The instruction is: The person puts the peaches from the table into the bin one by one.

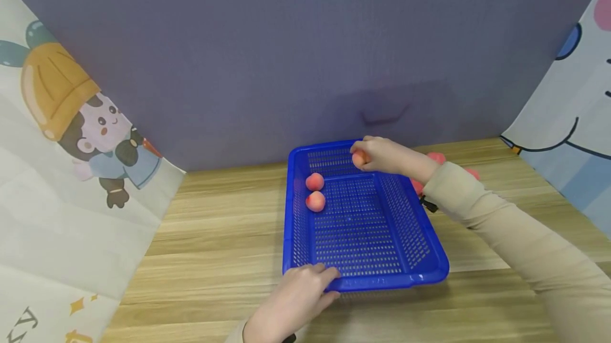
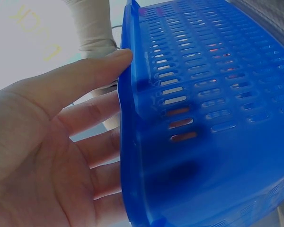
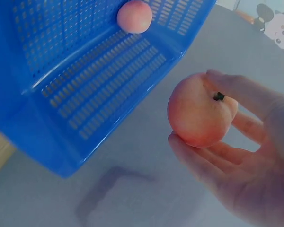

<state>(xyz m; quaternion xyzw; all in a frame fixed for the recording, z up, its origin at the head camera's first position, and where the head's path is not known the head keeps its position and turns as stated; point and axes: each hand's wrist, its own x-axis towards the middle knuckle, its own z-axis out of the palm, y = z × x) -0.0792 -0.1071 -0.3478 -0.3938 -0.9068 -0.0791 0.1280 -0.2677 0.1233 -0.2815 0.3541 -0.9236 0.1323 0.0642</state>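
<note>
A blue perforated basket (image 1: 365, 226) lies lengthwise away from the person on the wooden table (image 1: 215, 226), its near rim touched by the straight fingers of the left hand (image 1: 293, 300). Over the far end, the right hand (image 1: 384, 155) pinches a peach (image 3: 201, 109) in curled fingertips, stem showing. Two peaches (image 1: 315, 191) sit below and to the left of that grip, against the left wall. More pink fruit (image 1: 436, 158) lies behind the right wrist, outside the basket.

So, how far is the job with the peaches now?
Two peaches already lie in the basket. The right hand holds a third peach over its far end; the left hand rests on the near rim. More peaches wait on the table behind the right arm.
</note>
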